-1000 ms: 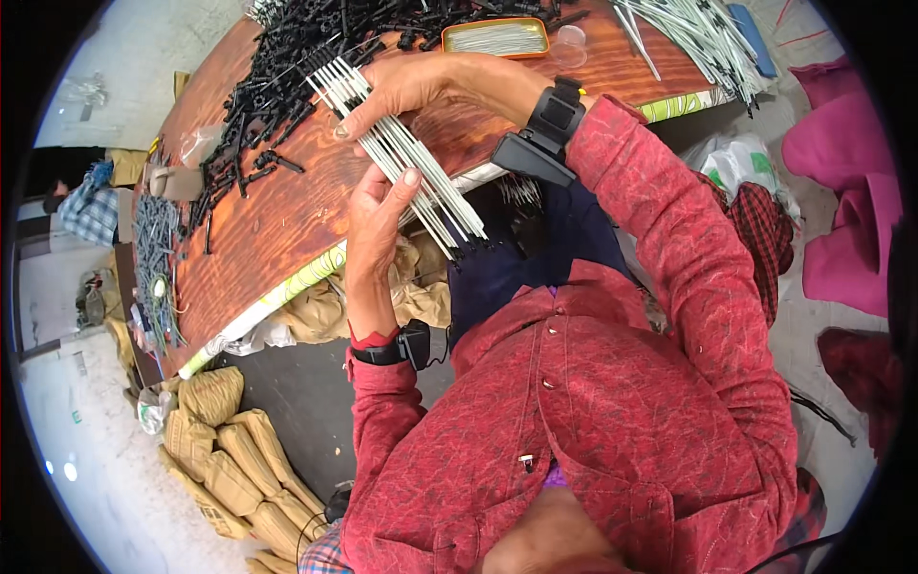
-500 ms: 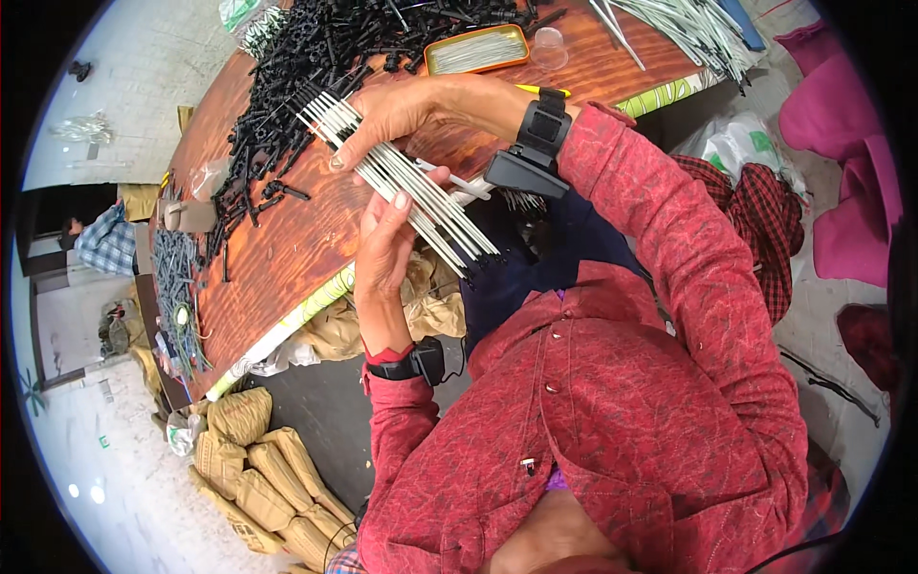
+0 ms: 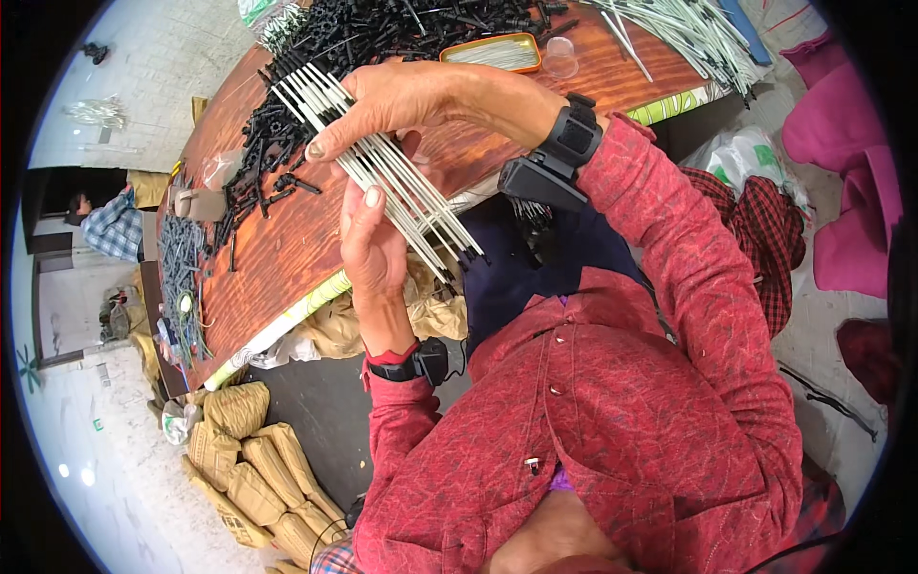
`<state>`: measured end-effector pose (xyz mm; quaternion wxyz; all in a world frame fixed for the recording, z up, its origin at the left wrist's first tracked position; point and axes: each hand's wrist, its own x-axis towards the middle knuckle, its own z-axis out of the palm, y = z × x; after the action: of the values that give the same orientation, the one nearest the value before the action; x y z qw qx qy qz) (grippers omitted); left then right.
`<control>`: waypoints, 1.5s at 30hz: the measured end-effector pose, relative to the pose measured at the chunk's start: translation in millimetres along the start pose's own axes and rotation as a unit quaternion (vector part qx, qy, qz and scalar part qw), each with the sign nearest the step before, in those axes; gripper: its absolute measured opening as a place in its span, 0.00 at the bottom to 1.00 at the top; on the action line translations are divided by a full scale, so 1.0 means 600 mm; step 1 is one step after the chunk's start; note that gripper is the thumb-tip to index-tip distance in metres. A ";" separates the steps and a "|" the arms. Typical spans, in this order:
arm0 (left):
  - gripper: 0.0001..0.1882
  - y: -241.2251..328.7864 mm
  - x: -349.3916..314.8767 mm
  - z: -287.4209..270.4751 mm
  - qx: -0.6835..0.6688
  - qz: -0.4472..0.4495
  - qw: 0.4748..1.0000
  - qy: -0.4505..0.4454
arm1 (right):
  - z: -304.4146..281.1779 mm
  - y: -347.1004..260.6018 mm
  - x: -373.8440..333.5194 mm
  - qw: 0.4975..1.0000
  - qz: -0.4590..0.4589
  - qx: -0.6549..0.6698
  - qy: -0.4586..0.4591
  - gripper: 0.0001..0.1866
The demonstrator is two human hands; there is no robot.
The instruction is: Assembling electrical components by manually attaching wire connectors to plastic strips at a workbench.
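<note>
A bundle of thin white rods (image 3: 402,186) with black ends slants down to the right above the table's near edge. My right hand (image 3: 402,99) grips the bundle from above near its upper end, thumb laid across the rods. Lower down, my left hand (image 3: 375,239) closes on the same rods from beneath, its thumb pressed against their side. Both palms are partly hidden by the bundle. The rods lie side by side, and their lower black tips end unevenly over my lap.
Black plastic parts (image 3: 382,36) heap across the wooden table (image 3: 277,273). An orange-rimmed tray (image 3: 492,65) of thin pins and a clear cup (image 3: 560,59) stand behind my right wrist. More white rods (image 3: 684,38) lie far right. Brown packages (image 3: 256,493) are stacked on the floor, left.
Both hands and the rod bundle have shifted slightly left, and the rods' lower ends have fanned a little apart. Both hands still hold the rods.
</note>
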<state>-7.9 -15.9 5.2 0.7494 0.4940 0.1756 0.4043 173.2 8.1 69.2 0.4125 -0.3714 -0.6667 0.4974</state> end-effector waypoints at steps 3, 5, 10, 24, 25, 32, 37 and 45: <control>0.32 -0.005 0.007 -0.003 -0.018 -0.002 1.000 0.023 | 0.000 -0.022 -0.014 0.999 0.037 0.021 0.011 0.18; 0.32 -0.013 0.016 -0.012 -0.028 -0.004 0.999 0.033 | -0.005 -0.020 -0.011 0.998 0.055 0.030 0.017 0.14; 0.28 -0.066 0.029 -0.067 -0.061 -0.070 0.994 0.056 | 0.015 0.113 0.011 0.998 -0.017 0.053 0.012 0.22; 0.45 -0.014 -0.013 -0.090 0.388 -0.009 0.920 0.057 | 0.041 0.209 -0.063 0.990 0.045 -0.127 -0.047 0.25; 0.45 -0.021 -0.010 -0.088 0.386 -0.009 0.920 0.060 | 0.041 0.206 -0.063 0.979 0.069 -0.180 -0.062 0.25; 0.50 -0.084 0.041 -0.079 0.121 0.010 0.992 -0.046 | 0.043 0.223 -0.057 0.989 0.035 -0.124 -0.072 0.22; 0.43 -0.085 0.071 -0.108 0.298 -0.044 0.941 -0.152 | 0.037 0.248 -0.050 0.983 -0.068 -0.148 -0.080 0.21; 0.19 -0.101 0.061 -0.086 0.240 0.078 0.960 -0.124 | 0.039 0.226 -0.057 0.980 -0.078 -0.177 -0.056 0.20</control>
<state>6.6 32.4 -66.6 0.5908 0.7178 0.1338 0.3432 176.5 -0.1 -72.2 0.3401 -0.3564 -0.7933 0.3579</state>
